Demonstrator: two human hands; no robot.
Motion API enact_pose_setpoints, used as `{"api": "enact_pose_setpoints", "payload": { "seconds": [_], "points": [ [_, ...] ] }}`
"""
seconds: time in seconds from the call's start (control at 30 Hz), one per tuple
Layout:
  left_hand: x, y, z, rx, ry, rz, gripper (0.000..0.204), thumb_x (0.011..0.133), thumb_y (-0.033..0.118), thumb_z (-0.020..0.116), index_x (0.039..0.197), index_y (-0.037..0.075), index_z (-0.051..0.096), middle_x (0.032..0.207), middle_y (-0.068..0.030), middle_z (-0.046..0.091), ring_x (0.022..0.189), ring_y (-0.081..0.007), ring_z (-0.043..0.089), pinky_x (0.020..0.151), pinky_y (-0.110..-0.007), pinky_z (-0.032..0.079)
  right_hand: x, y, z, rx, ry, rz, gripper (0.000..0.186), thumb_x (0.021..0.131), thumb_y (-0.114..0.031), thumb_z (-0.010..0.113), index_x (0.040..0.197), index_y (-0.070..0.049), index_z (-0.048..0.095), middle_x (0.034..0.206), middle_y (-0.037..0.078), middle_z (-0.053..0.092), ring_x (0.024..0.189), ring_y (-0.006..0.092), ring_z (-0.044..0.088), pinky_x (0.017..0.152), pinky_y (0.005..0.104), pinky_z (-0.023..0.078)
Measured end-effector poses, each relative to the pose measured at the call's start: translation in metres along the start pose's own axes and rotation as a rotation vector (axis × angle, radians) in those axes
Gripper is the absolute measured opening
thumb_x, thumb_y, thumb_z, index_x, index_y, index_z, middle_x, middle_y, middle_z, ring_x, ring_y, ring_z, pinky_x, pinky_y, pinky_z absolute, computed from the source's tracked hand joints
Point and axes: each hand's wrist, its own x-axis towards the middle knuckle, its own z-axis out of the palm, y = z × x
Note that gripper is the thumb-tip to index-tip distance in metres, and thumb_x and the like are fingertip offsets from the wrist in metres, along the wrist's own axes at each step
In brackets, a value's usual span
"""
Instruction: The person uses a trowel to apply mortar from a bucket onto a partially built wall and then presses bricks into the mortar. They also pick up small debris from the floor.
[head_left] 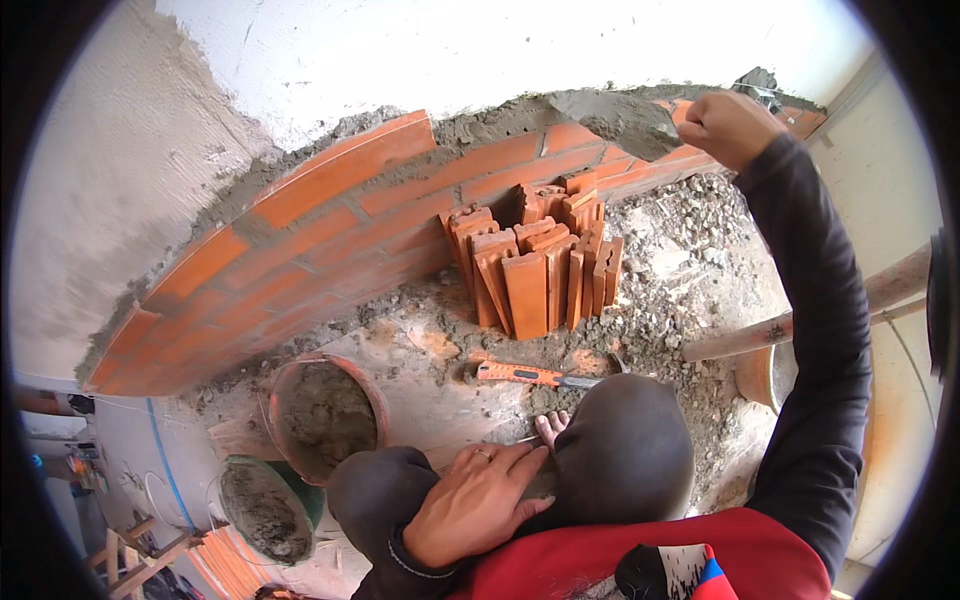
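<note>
My right hand [735, 128] is closed in a fist at the top of a low brick wall [300, 225], on the right. It grips a trowel [625, 122], whose grey, mortar-smeared blade points left over the wall's mortar-covered top; the handle is hidden in the fist. Wet mortar [490, 122] lies along that top, left of the blade. On the left part, a brick [345, 168] sits in the uppermost course against the plastered wall. My left hand [480, 495] rests on my bent legs, fingers stretched out and holding nothing that I can see.
Loose hollow bricks [527, 290] stand stacked before the wall. An orange-handled hammer [525, 374] lies near my foot. Two mortar buckets, one reddish [378, 405] and one green [312, 492], stand at left. A pole [740, 340] slants in at right above rubble [690, 225].
</note>
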Motion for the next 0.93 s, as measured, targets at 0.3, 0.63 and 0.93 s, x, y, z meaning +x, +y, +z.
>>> {"api": "enact_pose_setpoints", "payload": {
  "seconds": [0.3,0.63,0.93],
  "points": [
    [-0.007,0.001,-0.004,-0.008,0.028,0.070,0.058,0.091,0.034,0.071,0.136,0.000,0.057,0.133,-0.0157,0.062,0.122,-0.0345,0.058,0.105,-0.046,0.043,0.020,0.001,-0.040,-0.094,-0.153,0.076,0.035,0.088,-0.032,0.065,0.109,-0.005,0.074,0.102,0.015,0.075,0.096,0.0330,0.071,0.087,0.0421,0.054],
    [-0.010,0.000,-0.007,-0.027,0.026,0.063,0.058,0.091,0.033,0.072,0.136,0.000,0.057,0.133,-0.0157,0.061,0.122,-0.0344,0.057,0.105,-0.046,0.043,0.028,0.017,-0.024,-0.030,-0.200,0.012,0.034,0.088,-0.034,0.065,0.085,-0.001,0.074,0.078,0.018,0.070,0.077,0.0332,0.068,0.075,0.0452,0.053],
    [-0.006,0.001,-0.005,-0.021,-0.002,0.049,0.057,0.091,0.033,0.072,0.135,0.000,0.057,0.134,-0.0170,0.061,0.124,-0.0344,0.057,0.106,-0.046,0.043,0.038,0.039,-0.002,0.035,-0.202,0.017,0.036,0.086,-0.036,0.068,0.078,-0.001,0.071,0.070,0.018,0.067,0.068,0.0298,0.065,0.069,0.0442,0.052]
  ]
}}
